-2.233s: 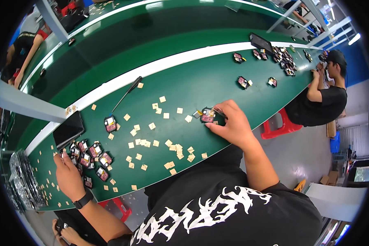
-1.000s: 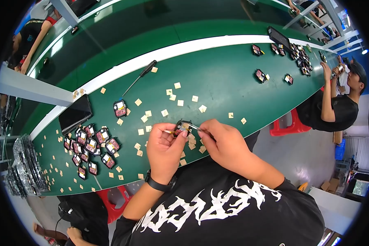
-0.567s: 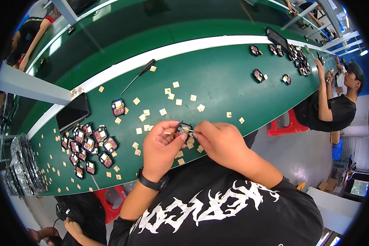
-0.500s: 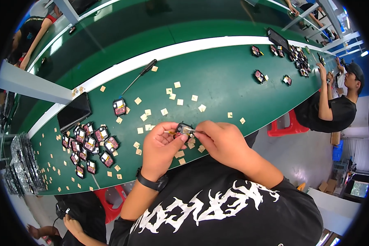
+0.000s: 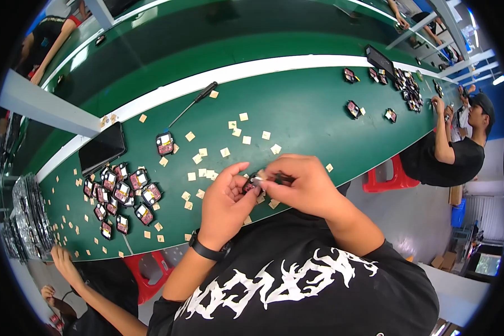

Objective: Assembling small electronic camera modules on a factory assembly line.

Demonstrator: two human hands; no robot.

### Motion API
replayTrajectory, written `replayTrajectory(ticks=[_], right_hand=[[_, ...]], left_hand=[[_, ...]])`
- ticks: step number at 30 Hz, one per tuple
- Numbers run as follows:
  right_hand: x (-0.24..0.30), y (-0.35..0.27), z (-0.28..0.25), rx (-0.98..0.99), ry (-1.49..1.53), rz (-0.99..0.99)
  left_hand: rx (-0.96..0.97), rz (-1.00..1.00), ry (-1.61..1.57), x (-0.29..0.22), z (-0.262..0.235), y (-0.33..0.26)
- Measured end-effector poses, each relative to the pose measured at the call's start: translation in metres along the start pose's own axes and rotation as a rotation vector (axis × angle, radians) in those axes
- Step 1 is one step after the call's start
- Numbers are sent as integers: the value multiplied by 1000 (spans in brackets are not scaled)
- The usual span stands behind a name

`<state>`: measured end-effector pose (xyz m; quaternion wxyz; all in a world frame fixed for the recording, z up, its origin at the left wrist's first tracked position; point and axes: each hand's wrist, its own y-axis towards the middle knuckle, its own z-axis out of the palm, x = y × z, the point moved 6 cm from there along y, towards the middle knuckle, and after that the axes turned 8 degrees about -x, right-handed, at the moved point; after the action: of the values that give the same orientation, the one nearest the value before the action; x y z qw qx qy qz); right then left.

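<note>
Black module (image 5: 253, 184), pinched by both hands, axis unclear

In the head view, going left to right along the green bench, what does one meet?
Black phone → cluster of small dark parts → left hand → small part held between both hands → right hand → co-worker in black.

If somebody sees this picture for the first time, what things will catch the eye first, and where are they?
First the two hands meeting at the near edge of the green table: the left hand and right hand pinch one small dark part between them. Next, the pale square pads scattered over the table. Then the cluster of small dark parts lying at the left, beside a black phone.
</note>
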<state>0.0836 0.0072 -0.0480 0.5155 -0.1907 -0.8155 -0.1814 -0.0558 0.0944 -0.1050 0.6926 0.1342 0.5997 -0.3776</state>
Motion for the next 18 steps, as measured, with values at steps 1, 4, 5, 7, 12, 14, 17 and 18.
replayTrajectory(ticks=[1,4,5,7,12,14,17,18], right_hand=[[-1,-2,-3,6,1,-2],[-23,-12,-4,22,118,371],[-24,-13,-2,18,117,372],[-25,-15,4,10,253,392],[-18,-9,8,12,232,405],[-19,-9,8,14,155,407],[-17,-8,9,12,230,336],[-17,-8,7,36,167,313]], left_hand=[[36,-39,-34,0,-1,2],[89,-86,-69,2,-5,5],[105,-95,-69,3,-5,5],[116,-85,-66,2,-4,5],[125,-61,-18,5,0,4],[94,-10,-30,5,1,5],[71,1,-77,2,4,4],[69,2,-76,2,4,4]])
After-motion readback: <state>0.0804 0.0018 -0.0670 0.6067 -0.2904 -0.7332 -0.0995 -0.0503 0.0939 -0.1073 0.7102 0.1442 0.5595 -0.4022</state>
